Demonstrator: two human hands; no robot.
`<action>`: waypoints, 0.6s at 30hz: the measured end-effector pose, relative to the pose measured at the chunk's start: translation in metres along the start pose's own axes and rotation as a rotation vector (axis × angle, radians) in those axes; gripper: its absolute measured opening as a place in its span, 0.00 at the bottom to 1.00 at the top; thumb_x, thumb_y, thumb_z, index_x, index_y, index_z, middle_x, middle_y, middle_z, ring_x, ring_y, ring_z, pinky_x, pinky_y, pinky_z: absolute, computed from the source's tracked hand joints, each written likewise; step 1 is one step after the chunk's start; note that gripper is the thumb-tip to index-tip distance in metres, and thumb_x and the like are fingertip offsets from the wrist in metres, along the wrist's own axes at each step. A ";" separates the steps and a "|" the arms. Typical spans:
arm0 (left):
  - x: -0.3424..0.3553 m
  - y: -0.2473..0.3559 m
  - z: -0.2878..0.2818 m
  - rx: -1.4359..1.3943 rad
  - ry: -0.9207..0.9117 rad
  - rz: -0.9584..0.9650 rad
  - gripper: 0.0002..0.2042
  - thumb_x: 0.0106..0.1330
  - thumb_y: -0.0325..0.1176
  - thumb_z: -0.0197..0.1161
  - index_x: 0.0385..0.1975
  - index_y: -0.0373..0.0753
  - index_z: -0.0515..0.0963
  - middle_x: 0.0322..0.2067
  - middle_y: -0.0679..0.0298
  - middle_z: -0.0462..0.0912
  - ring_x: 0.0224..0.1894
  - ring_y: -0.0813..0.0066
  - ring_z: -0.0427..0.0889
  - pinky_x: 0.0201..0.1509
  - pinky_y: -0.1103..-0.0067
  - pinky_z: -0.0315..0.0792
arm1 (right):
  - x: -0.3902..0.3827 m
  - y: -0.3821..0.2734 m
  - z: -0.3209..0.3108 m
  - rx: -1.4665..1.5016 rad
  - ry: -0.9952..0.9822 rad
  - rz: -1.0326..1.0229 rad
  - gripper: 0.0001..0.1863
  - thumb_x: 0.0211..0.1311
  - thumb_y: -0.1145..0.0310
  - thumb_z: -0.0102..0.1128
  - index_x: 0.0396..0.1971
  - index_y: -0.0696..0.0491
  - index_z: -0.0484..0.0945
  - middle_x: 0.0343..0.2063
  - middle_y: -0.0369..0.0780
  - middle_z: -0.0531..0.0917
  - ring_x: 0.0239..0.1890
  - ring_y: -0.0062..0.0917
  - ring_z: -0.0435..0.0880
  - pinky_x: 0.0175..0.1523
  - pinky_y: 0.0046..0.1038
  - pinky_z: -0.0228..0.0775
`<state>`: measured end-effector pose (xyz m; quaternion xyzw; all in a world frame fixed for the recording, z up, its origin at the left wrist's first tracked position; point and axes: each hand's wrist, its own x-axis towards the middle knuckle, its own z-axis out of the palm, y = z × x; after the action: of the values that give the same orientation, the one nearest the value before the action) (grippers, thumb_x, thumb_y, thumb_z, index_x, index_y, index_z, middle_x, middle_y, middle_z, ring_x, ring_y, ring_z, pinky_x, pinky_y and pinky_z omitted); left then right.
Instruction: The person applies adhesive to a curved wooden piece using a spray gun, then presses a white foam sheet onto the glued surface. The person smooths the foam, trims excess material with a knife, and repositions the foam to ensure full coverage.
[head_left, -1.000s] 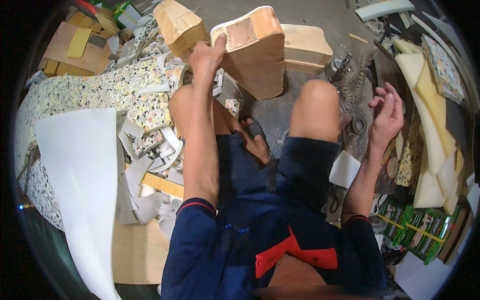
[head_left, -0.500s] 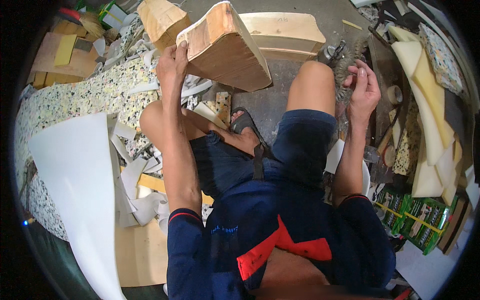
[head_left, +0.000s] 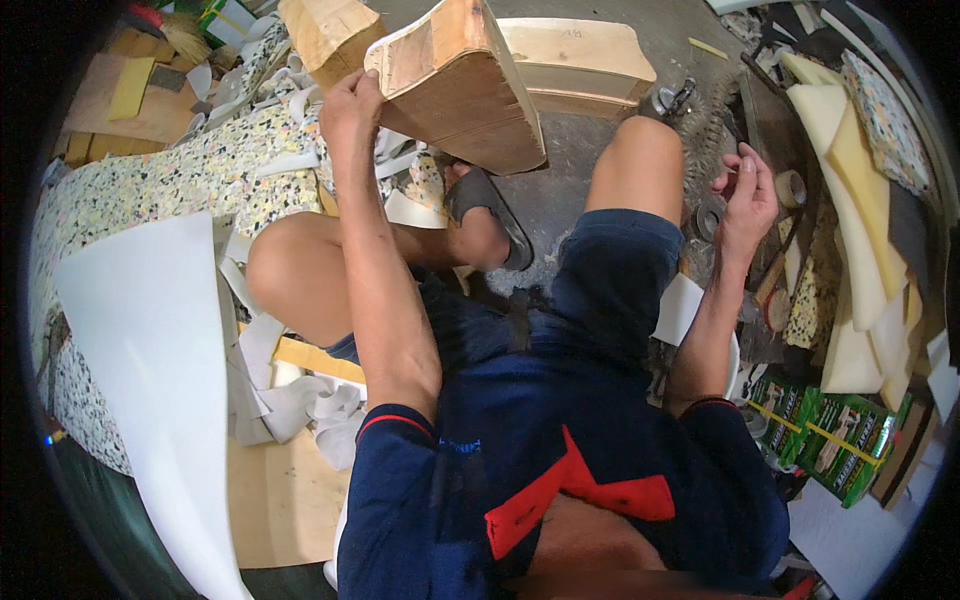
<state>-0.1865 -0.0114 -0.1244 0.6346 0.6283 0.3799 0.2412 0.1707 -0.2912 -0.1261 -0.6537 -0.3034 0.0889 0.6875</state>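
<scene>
My left hand [head_left: 352,110] is closed on the lower left edge of a wooden box-like frame [head_left: 460,105], tilted up with its brown plywood face toward me. White padding edges part of its rim. Behind it lies a second pale wooden frame [head_left: 575,62], and another wooden block [head_left: 332,38] sits to its left. My right hand [head_left: 748,200] is raised off to the right, its fingers curled and thumb drawn in, near a roll of tape [head_left: 790,188]. Whatever it may pinch is too small to make out.
A coiled air hose [head_left: 715,105] and a metal tool [head_left: 665,100] lie beyond my right knee. Speckled foam [head_left: 170,185] and a white sheet [head_left: 145,340] spread at left. Yellow foam pieces [head_left: 850,200] and green packages [head_left: 835,440] stand at right.
The held wooden frame has shifted slightly up with my left hand. My left knee has swung outward and the sandalled foot has turned. My right hand has moved a little right and nearer.
</scene>
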 end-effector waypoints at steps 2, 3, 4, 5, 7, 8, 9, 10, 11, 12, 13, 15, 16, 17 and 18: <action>0.005 0.000 0.001 0.009 0.010 0.009 0.22 0.63 0.49 0.60 0.47 0.37 0.85 0.38 0.45 0.87 0.43 0.51 0.86 0.52 0.68 0.75 | -0.002 0.004 -0.003 -0.014 0.000 0.016 0.14 0.75 0.68 0.52 0.52 0.61 0.78 0.36 0.39 0.85 0.26 0.14 0.77 0.33 0.19 0.72; 0.007 0.000 0.002 0.029 0.027 0.025 0.22 0.63 0.49 0.60 0.47 0.37 0.85 0.38 0.45 0.87 0.43 0.52 0.87 0.52 0.69 0.75 | -0.003 0.006 -0.005 -0.012 -0.016 0.015 0.15 0.75 0.68 0.53 0.52 0.61 0.78 0.36 0.39 0.85 0.26 0.14 0.77 0.33 0.19 0.72; 0.008 0.000 0.003 0.051 0.044 0.041 0.22 0.63 0.49 0.60 0.47 0.37 0.85 0.38 0.45 0.87 0.43 0.52 0.87 0.52 0.69 0.75 | -0.004 0.009 -0.007 -0.019 -0.001 0.035 0.15 0.75 0.68 0.53 0.52 0.61 0.78 0.36 0.39 0.85 0.26 0.14 0.77 0.32 0.19 0.72; 0.009 0.001 0.003 0.025 0.021 0.043 0.21 0.63 0.48 0.61 0.46 0.37 0.85 0.38 0.45 0.87 0.42 0.54 0.87 0.51 0.70 0.75 | -0.005 0.012 -0.009 -0.017 -0.004 0.038 0.15 0.75 0.68 0.53 0.52 0.61 0.78 0.35 0.39 0.85 0.26 0.13 0.77 0.32 0.19 0.72; 0.009 0.001 0.004 -0.053 0.037 0.028 0.21 0.62 0.47 0.63 0.46 0.37 0.86 0.38 0.46 0.87 0.42 0.54 0.87 0.51 0.70 0.75 | -0.006 0.018 -0.013 -0.019 -0.003 0.045 0.16 0.75 0.67 0.53 0.53 0.61 0.77 0.36 0.40 0.84 0.26 0.14 0.77 0.32 0.20 0.73; 0.008 0.000 0.004 -0.090 0.046 0.015 0.21 0.62 0.47 0.63 0.45 0.37 0.86 0.38 0.46 0.87 0.42 0.54 0.87 0.50 0.70 0.76 | -0.007 0.021 -0.015 -0.026 -0.002 0.055 0.17 0.75 0.66 0.53 0.54 0.61 0.77 0.37 0.41 0.84 0.27 0.15 0.78 0.32 0.21 0.73; 0.007 -0.002 0.005 -0.083 0.038 0.024 0.21 0.62 0.47 0.63 0.45 0.36 0.85 0.38 0.46 0.87 0.42 0.54 0.87 0.50 0.70 0.76 | -0.007 0.023 -0.016 -0.039 0.010 0.086 0.18 0.75 0.65 0.53 0.56 0.62 0.76 0.37 0.41 0.84 0.27 0.16 0.78 0.32 0.22 0.74; 0.005 -0.003 0.005 -0.076 0.039 0.031 0.21 0.62 0.47 0.64 0.45 0.35 0.85 0.38 0.46 0.87 0.42 0.54 0.87 0.50 0.70 0.76 | -0.006 0.025 -0.017 -0.035 0.001 0.065 0.17 0.75 0.66 0.53 0.55 0.62 0.77 0.37 0.41 0.84 0.27 0.16 0.78 0.32 0.21 0.73; 0.003 -0.006 0.005 -0.066 0.046 0.035 0.22 0.62 0.47 0.64 0.45 0.35 0.85 0.39 0.46 0.87 0.42 0.54 0.87 0.50 0.71 0.76 | -0.006 0.026 -0.018 -0.038 0.004 0.068 0.16 0.75 0.66 0.53 0.54 0.62 0.77 0.36 0.40 0.84 0.26 0.15 0.77 0.32 0.20 0.73; 0.001 -0.009 0.004 -0.082 0.046 0.010 0.22 0.61 0.47 0.64 0.46 0.34 0.85 0.39 0.46 0.87 0.43 0.54 0.87 0.50 0.70 0.76 | -0.005 0.027 -0.018 -0.026 0.006 0.092 0.15 0.75 0.67 0.52 0.53 0.62 0.77 0.35 0.40 0.85 0.26 0.14 0.77 0.31 0.20 0.72; -0.002 -0.011 0.005 -0.067 0.097 0.024 0.22 0.62 0.48 0.64 0.46 0.34 0.85 0.39 0.46 0.87 0.44 0.53 0.87 0.51 0.69 0.76 | -0.004 0.028 -0.018 -0.040 -0.007 0.082 0.16 0.75 0.67 0.53 0.53 0.61 0.77 0.35 0.40 0.85 0.25 0.14 0.77 0.31 0.20 0.72; -0.005 -0.017 0.001 0.003 0.153 0.054 0.23 0.62 0.48 0.63 0.46 0.35 0.84 0.40 0.45 0.87 0.46 0.49 0.86 0.53 0.67 0.76 | 0.000 0.027 -0.016 -0.055 -0.021 0.080 0.16 0.75 0.66 0.53 0.54 0.61 0.77 0.36 0.40 0.84 0.25 0.14 0.77 0.31 0.20 0.73; -0.006 -0.018 -0.001 0.014 0.111 -0.031 0.23 0.63 0.48 0.61 0.46 0.33 0.84 0.40 0.43 0.86 0.46 0.47 0.85 0.53 0.65 0.75 | 0.002 0.026 -0.014 -0.033 -0.043 0.085 0.17 0.75 0.65 0.53 0.54 0.61 0.77 0.36 0.40 0.84 0.26 0.14 0.77 0.31 0.20 0.73; -0.005 -0.019 -0.004 0.020 0.095 -0.070 0.23 0.64 0.47 0.59 0.45 0.32 0.84 0.41 0.42 0.85 0.46 0.46 0.85 0.53 0.64 0.75 | 0.005 0.025 -0.013 -0.058 -0.040 0.081 0.17 0.75 0.65 0.53 0.54 0.61 0.77 0.36 0.39 0.84 0.26 0.14 0.77 0.32 0.20 0.73; -0.006 -0.019 -0.007 0.026 0.075 -0.107 0.22 0.66 0.47 0.57 0.44 0.31 0.84 0.42 0.41 0.85 0.46 0.44 0.85 0.54 0.63 0.75 | 0.007 0.025 -0.010 -0.022 -0.037 0.103 0.17 0.75 0.64 0.53 0.54 0.61 0.77 0.36 0.39 0.84 0.26 0.14 0.77 0.32 0.20 0.73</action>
<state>-0.2038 -0.0162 -0.1363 0.5887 0.6747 0.3818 0.2291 0.1882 -0.2929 -0.1475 -0.6743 -0.2830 0.1326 0.6691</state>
